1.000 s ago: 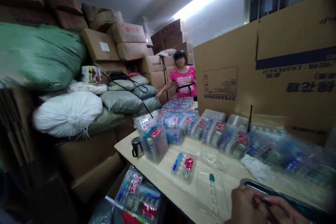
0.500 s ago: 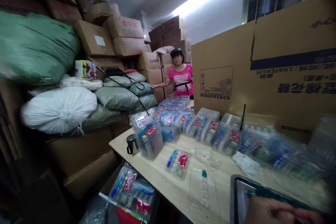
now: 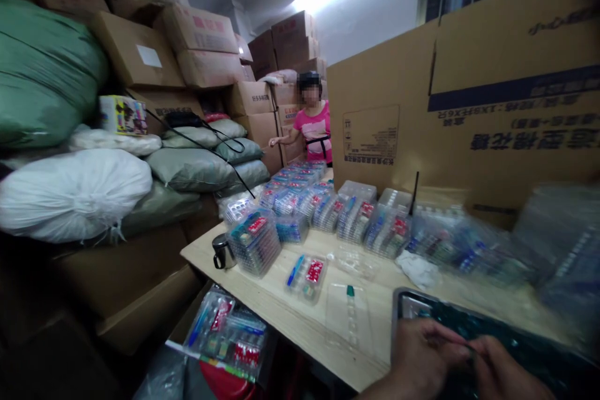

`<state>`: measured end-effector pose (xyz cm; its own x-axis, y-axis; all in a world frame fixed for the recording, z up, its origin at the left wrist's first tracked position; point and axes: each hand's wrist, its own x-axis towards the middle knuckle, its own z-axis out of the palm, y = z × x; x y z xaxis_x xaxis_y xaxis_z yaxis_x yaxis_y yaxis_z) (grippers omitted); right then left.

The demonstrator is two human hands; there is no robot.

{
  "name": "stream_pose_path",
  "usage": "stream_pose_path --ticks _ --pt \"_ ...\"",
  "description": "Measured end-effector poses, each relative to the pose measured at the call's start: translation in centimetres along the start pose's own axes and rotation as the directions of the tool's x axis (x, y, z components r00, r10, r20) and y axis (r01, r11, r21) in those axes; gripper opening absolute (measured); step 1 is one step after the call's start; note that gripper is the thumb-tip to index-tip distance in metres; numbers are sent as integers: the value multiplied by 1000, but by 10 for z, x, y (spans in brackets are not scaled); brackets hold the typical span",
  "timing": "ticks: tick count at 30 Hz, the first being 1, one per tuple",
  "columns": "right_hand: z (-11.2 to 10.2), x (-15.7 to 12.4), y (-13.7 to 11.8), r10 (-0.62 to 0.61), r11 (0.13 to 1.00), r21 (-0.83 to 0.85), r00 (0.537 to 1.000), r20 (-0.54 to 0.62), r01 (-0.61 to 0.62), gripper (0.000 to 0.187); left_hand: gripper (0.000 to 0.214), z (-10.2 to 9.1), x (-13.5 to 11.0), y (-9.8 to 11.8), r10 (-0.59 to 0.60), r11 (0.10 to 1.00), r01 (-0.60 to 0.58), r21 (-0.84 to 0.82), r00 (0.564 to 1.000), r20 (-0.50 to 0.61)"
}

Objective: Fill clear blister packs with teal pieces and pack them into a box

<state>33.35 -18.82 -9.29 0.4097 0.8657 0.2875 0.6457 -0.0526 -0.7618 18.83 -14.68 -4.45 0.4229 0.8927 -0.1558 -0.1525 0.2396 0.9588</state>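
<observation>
Metal-rimmed dark tray (image 3: pixel 492 331) lies on the pale wooden table (image 3: pixel 276 306), its glossy surface under the curled left hand (image 3: pixel 419 356) and right hand (image 3: pixel 509 369) (any pinch too blurred to tell), beside clear plastic blister trays (image 3: pixel 349 315).

At 5 o'clock, my left hand (image 3: pixel 419 356) and right hand (image 3: pixel 504 369) cut off by bottom edge; anything between them can't be made out. Dark metal-rimmed tray (image 3: pixel 510 331) at 4 o'clock runs out of frame, blurred. Clear plastic packs (image 3: pixel 469 250) at 3 o'clock smeared, contents unreadable.
</observation>
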Motion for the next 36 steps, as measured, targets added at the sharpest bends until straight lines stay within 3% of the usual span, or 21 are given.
stream_pose_path --ticks 4,7,9,12,15,17,20,24,27,32,36 --pt "-9 -15 -43 -62 993 -104 998 -32 59 15 46 -11 -16 8 92 995 -94 45 994 57" --pt "-6 -19 -60 -102 990 -84 989 110 112 18 42 -31 -19 9 79 991 -89 99 992 102" --pt "-5 -20 -61 -163 984 -39 970 181 172 21 38 -56 -14 14 75 977 -93 191 992 100" --pt "-9 -22 -54 -212 968 -110 971 113 224 25 31 -106 3 33 173 924 -141 356 983 -59" --pt "-14 -23 -42 -178 960 -217 984 26 179 25 19 -151 25 58 340 755 -168 634 927 -159" --pt "-15 -22 -35 -165 961 -222 986 15 164 24 15 -167 36 67 408 578 -191 793 910 -79" --pt "-14 -22 -30 -165 966 -199 986 26 167 23 19 -169 46 64 385 375 -261 890 917 106" --pt "-17 -22 -30 -154 966 -204 988 27 156 24 23 -165 54 47 325 265 -345 900 911 253" --pt "-24 -18 -30 -131 967 -215 991 28 134 24 25 -171 61 38 317 261 -434 863 882 348" --pt "-24 0 -35 -101 954 -279 994 45 110 26 26 -174 61 32 350 336 -458 823 872 342" --pt "-12 25 -51 -96 908 -390 982 164 153 30 25 -167 50 25 356 377 -499 780 856 376"
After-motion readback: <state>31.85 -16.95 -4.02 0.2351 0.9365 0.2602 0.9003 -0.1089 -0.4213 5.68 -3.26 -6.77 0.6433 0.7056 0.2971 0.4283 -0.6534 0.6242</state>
